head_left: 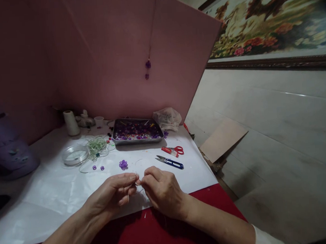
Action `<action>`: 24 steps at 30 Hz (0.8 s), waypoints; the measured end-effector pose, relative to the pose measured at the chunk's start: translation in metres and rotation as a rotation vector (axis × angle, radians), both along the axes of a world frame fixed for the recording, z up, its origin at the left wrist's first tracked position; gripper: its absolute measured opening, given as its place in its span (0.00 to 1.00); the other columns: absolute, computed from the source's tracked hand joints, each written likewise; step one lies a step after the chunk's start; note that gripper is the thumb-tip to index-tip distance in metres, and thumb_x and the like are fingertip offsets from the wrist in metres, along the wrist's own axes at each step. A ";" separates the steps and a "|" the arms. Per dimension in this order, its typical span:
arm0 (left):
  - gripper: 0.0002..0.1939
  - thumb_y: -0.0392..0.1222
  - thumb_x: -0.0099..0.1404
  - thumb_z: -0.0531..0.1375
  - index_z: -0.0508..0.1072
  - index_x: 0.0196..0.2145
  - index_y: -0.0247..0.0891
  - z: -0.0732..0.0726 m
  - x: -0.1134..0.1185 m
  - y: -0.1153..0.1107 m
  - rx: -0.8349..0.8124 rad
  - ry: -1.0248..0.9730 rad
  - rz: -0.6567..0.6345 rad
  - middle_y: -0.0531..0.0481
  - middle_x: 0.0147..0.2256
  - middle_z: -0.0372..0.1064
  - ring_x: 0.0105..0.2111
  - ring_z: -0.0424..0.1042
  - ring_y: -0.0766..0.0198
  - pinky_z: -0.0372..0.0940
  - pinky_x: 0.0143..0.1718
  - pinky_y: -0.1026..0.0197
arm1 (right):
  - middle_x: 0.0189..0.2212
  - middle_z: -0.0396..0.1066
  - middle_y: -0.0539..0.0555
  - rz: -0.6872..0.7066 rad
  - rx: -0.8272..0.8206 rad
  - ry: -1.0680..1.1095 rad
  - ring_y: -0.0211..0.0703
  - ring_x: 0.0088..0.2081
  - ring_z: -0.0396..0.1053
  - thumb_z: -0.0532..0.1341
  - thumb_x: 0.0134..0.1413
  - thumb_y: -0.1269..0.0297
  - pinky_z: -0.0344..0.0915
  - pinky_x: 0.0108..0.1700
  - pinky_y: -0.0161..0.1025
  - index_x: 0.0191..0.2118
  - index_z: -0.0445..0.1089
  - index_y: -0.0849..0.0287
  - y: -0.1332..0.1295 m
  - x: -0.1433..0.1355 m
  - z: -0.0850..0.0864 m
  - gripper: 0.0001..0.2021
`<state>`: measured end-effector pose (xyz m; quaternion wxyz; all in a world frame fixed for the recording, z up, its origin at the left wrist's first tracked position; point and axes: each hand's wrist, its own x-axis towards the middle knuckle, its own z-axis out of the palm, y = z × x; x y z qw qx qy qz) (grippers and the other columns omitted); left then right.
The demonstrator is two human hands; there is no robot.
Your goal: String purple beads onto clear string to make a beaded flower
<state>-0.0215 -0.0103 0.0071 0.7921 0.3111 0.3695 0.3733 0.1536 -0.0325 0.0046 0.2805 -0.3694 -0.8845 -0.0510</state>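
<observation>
Close together over the front part of the white sheet [59,191], both hands work at a thin pale thread [128,197]. My left hand [119,189] pinches the thread between thumb and fingers, and an end of it hangs below. The fingers of my right hand [163,190] are closed right beside the left fingertips; what they hold is too small to make out. Just beyond the hands lies a purple beaded flower [123,164]. Two small purple beads [98,168] are to its left. Blue thread snips [169,161] rest to the right.
A metal tray [138,141] of beads stands at the back, with a plastic bag [167,118] beside it. Red scissors [178,150] lie nearer. Green cord [97,146], a clear spool [75,155], a white thread cone [71,123] and a purple bottle [10,146] are left.
</observation>
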 end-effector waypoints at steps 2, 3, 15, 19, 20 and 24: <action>0.05 0.35 0.49 0.66 0.73 0.23 0.31 0.001 0.000 -0.001 0.005 0.007 0.009 0.54 0.21 0.64 0.17 0.57 0.76 0.46 0.11 0.75 | 0.35 0.66 0.57 0.029 -0.038 0.092 0.42 0.36 0.65 0.52 0.55 0.73 0.62 0.35 0.36 0.36 0.64 0.60 0.001 0.000 -0.001 0.05; 0.05 0.36 0.49 0.66 0.74 0.23 0.31 0.001 -0.001 -0.001 0.008 0.012 0.012 0.54 0.21 0.64 0.17 0.57 0.76 0.46 0.12 0.75 | 0.34 0.66 0.56 0.038 -0.070 0.150 0.41 0.35 0.64 0.53 0.54 0.73 0.62 0.35 0.36 0.36 0.64 0.60 0.001 -0.001 -0.001 0.05; 0.06 0.38 0.49 0.66 0.74 0.23 0.32 0.004 0.002 -0.004 0.036 0.119 0.039 0.55 0.17 0.65 0.16 0.59 0.75 0.51 0.15 0.74 | 0.27 0.61 0.50 -0.013 -0.375 0.516 0.36 0.28 0.60 0.53 0.50 0.74 0.58 0.29 0.33 0.28 0.62 0.59 -0.003 -0.006 0.004 0.04; 0.04 0.35 0.49 0.65 0.75 0.22 0.31 0.003 0.002 -0.003 0.098 0.099 0.069 0.53 0.18 0.66 0.18 0.60 0.73 0.54 0.18 0.72 | 0.23 0.63 0.49 -0.043 -0.607 0.632 0.35 0.23 0.63 0.55 0.51 0.70 0.59 0.25 0.32 0.28 0.63 0.59 -0.003 -0.007 0.001 0.03; 0.04 0.35 0.49 0.65 0.75 0.22 0.32 0.002 0.002 -0.003 0.104 0.091 0.069 0.54 0.18 0.65 0.18 0.60 0.72 0.54 0.18 0.71 | 0.21 0.63 0.48 -0.045 -0.730 0.690 0.34 0.21 0.64 0.54 0.51 0.69 0.58 0.23 0.31 0.29 0.62 0.59 -0.003 -0.008 0.000 0.02; 0.06 0.37 0.50 0.65 0.74 0.20 0.33 -0.001 0.002 -0.003 0.114 0.074 0.035 0.54 0.16 0.63 0.18 0.59 0.71 0.53 0.19 0.69 | 0.20 0.67 0.46 0.032 -1.226 0.919 0.34 0.14 0.65 0.54 0.48 0.67 0.49 0.14 0.26 0.30 0.56 0.58 0.001 -0.011 -0.003 0.04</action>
